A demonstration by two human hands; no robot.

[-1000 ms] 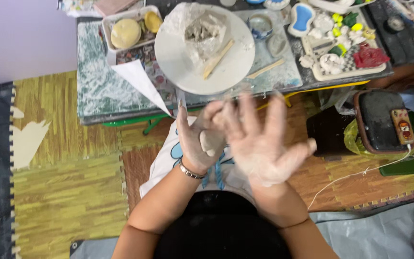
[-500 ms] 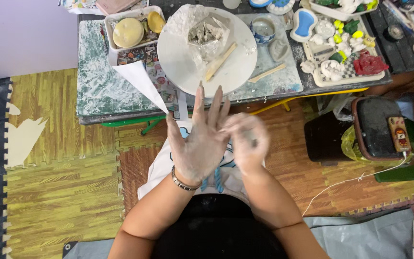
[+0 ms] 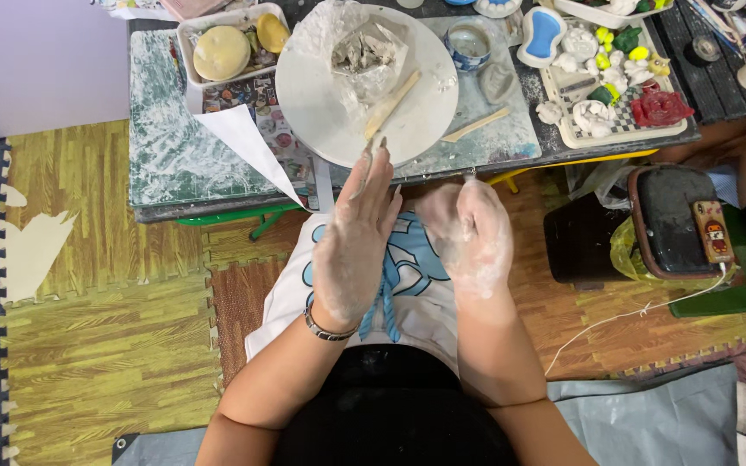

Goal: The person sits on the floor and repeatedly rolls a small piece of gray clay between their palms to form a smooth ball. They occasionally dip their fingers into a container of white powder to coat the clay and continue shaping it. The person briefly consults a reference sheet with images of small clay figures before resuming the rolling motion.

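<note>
Both my hands are coated in pale dried clay and hang over my lap, just short of the table's front edge. My left hand (image 3: 353, 246) is flat, fingers straight and together, tips near the round white board (image 3: 321, 95). My right hand (image 3: 474, 235) is beside it, back up, fingers curled down; nothing shows in it. On the board lies a grey lump of clay in clear plastic (image 3: 364, 53) and a wooden modelling stick (image 3: 392, 103). A metal bracelet (image 3: 325, 328) is on my left wrist.
The low table (image 3: 174, 164) carries a tray with yellow clay pieces (image 3: 226, 47), a small blue cup (image 3: 468, 43), a second wooden stick (image 3: 477, 126) and a checked tray of small painted figures (image 3: 606, 95). A dark bag (image 3: 675, 224) stands on the wood-pattern floor mats at right.
My hands were rubbing together, right fingers spread; now they have parted, the left lying flat and stretched toward the board, the right curled beside it.
</note>
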